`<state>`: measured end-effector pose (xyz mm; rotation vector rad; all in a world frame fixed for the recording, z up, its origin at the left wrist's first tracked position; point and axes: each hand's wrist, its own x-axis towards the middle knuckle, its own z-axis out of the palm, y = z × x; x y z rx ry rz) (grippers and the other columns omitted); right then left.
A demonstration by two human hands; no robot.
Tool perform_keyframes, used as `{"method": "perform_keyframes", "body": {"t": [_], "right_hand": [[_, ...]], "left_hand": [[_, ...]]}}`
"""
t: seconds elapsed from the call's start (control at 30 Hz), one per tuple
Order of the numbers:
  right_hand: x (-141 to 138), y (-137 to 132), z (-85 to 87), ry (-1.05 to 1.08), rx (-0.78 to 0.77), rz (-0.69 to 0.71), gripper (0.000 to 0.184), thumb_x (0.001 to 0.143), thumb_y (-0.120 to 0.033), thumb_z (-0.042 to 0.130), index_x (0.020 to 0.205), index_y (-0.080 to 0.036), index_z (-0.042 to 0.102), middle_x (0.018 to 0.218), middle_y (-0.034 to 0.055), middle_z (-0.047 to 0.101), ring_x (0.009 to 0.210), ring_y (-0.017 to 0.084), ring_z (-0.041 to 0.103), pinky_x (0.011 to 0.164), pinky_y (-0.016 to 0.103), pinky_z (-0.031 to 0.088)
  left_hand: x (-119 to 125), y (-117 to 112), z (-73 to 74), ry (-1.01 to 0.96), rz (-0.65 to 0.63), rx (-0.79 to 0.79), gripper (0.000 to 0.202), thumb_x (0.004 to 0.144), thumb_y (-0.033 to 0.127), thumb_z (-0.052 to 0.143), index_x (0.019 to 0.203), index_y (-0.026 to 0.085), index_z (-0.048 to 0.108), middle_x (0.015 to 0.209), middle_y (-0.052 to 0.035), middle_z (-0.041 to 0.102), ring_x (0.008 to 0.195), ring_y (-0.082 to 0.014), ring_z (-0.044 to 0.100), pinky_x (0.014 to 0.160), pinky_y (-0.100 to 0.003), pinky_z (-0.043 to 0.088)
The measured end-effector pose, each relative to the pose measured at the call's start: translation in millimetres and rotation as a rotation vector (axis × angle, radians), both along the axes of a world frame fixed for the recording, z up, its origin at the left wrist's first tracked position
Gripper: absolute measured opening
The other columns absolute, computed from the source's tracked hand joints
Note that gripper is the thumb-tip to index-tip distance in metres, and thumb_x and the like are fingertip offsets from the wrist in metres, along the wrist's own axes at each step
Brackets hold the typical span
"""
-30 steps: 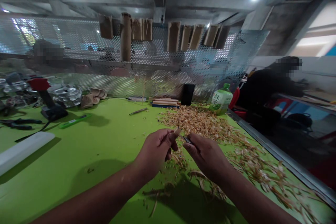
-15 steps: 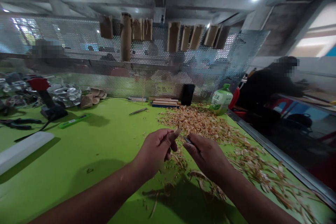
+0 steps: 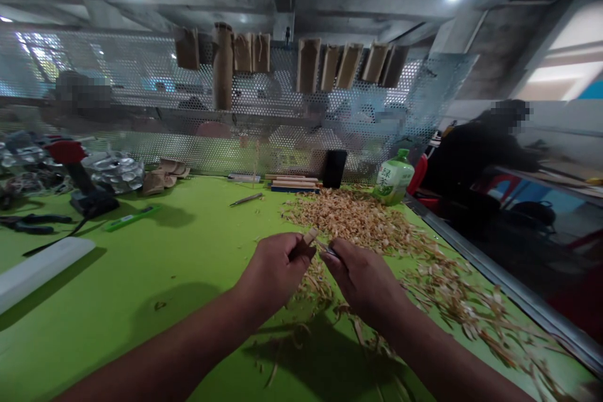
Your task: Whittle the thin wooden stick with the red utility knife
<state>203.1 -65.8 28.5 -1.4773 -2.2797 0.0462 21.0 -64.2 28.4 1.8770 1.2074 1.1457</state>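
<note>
My left hand is closed round a small wooden stick whose pale tip pokes out above the thumb. My right hand is closed on a small knife; only its dark blade shows, close to the stick's tip. Both hands hover over a green table, above a wide scatter of wood shavings that runs to the right edge.
A green bottle and a black phone stand at the back by a perforated metal screen. Wooden strips, a loose tool, a red-handled device and a white block lie left. A person in black sits right.
Both hands have shifted slightly left and down in the view; the stick and knife stay held together at the same spacing.
</note>
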Motion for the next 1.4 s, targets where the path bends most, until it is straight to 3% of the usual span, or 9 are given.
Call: {"method": "perform_keyframes", "body": {"t": [0.2, 0.43, 0.7, 0.77, 0.83, 0.9, 1.0, 1.2, 1.4], "right_hand": [[3.5, 5.2, -4.8, -0.029, 0.057, 0.012, 0.035, 0.098, -0.044, 0.030, 0.074, -0.021, 0.042, 0.062, 0.0008, 0.053, 0.052, 0.014, 0.044, 0.052, 0.027, 0.015], [6.4, 11.1, -8.8, -0.049, 0.080, 0.013, 0.032, 0.097, -0.041, 0.031, 0.075, -0.021, 0.044, 0.063, 0.0021, 0.054, 0.055, 0.015, 0.046, 0.053, 0.027, 0.016], [9.9, 15.6, -12.2, -0.061, 0.072, 0.000, 0.034, 0.096, -0.042, 0.031, 0.074, -0.021, 0.046, 0.063, 0.0022, 0.053, 0.055, 0.015, 0.043, 0.053, 0.027, 0.016], [17.4, 24.9, -15.6, -0.054, 0.015, -0.060, 0.036, 0.096, -0.044, 0.031, 0.074, -0.021, 0.047, 0.062, 0.0019, 0.053, 0.053, 0.014, 0.042, 0.053, 0.027, 0.017], [26.1, 37.2, -17.6, -0.034, -0.054, -0.158, 0.039, 0.097, -0.045, 0.032, 0.071, -0.021, 0.048, 0.060, 0.0014, 0.052, 0.051, 0.014, 0.041, 0.052, 0.027, 0.017], [31.4, 47.9, -17.1, 0.028, -0.025, -0.224, 0.041, 0.097, -0.046, 0.031, 0.069, -0.021, 0.047, 0.060, 0.0017, 0.052, 0.052, 0.014, 0.042, 0.052, 0.027, 0.019], [29.4, 54.1, -14.5, 0.153, 0.091, -0.202, 0.043, 0.097, -0.048, 0.026, 0.069, -0.021, 0.045, 0.060, 0.0020, 0.052, 0.055, 0.015, 0.046, 0.053, 0.028, 0.023], [27.0, 45.8, -18.8, 0.227, 0.071, -0.134, 0.046, 0.095, -0.056, 0.027, 0.066, -0.023, 0.040, 0.056, -0.0001, 0.049, 0.052, 0.016, 0.046, 0.051, 0.027, 0.024], [25.1, 34.1, -16.8, 0.328, 0.105, -0.001, 0.045, 0.095, -0.055, 0.029, 0.066, -0.022, 0.038, 0.056, -0.0025, 0.044, 0.052, 0.014, 0.043, 0.051, 0.026, 0.027]], "left_hand": [[0.5, 0.5, 4.2, 0.031, -0.040, -0.022, 0.021, 0.085, 0.028, 0.052, 0.068, 0.015, 0.055, 0.061, 0.0026, 0.047, 0.056, -0.0095, 0.036, 0.051, -0.021, 0.027], [1.6, -2.6, 9.5, -0.153, -0.124, -0.351, 0.023, 0.082, 0.036, 0.057, 0.069, 0.017, 0.052, 0.056, 0.0075, 0.036, 0.049, -0.0068, 0.029, 0.047, -0.020, 0.025], [3.6, -9.8, 12.2, -0.374, -0.209, -0.514, 0.021, 0.083, 0.035, 0.061, 0.075, 0.017, 0.056, 0.050, 0.0092, 0.039, 0.039, -0.0037, 0.028, 0.039, -0.017, 0.024], [-4.4, -12.7, 19.0, -0.464, -0.258, -0.502, 0.024, 0.082, 0.038, 0.063, 0.075, 0.016, 0.056, 0.050, 0.0090, 0.041, 0.037, -0.0032, 0.028, 0.036, -0.016, 0.024], [-15.3, -12.6, 27.6, -0.592, -0.298, -0.389, 0.025, 0.080, 0.039, 0.067, 0.078, 0.016, 0.056, 0.054, 0.0079, 0.046, 0.037, -0.0026, 0.033, 0.034, -0.015, 0.028], [-23.9, -7.5, 32.9, -0.733, -0.287, -0.301, 0.026, 0.081, 0.041, 0.066, 0.088, 0.017, 0.058, 0.055, 0.0084, 0.046, 0.035, -0.0026, 0.035, 0.032, -0.014, 0.029], [-23.9, 4.9, 28.4, -0.762, -0.240, -0.398, 0.026, 0.081, 0.039, 0.066, 0.090, 0.015, 0.059, 0.059, 0.0065, 0.051, 0.037, -0.0036, 0.041, 0.033, -0.015, 0.036], [-4.3, 6.9, 10.6, -0.704, -0.298, -0.541, 0.030, 0.088, 0.043, 0.057, 0.099, 0.015, 0.059, 0.063, 0.0050, 0.051, 0.040, -0.0046, 0.041, 0.035, -0.016, 0.036], [-0.7, -1.3, 10.1, -0.708, -0.319, -0.565, 0.031, 0.091, 0.042, 0.051, 0.107, 0.016, 0.057, 0.065, 0.0047, 0.050, 0.039, -0.0027, 0.031, 0.033, -0.015, 0.023]]}}
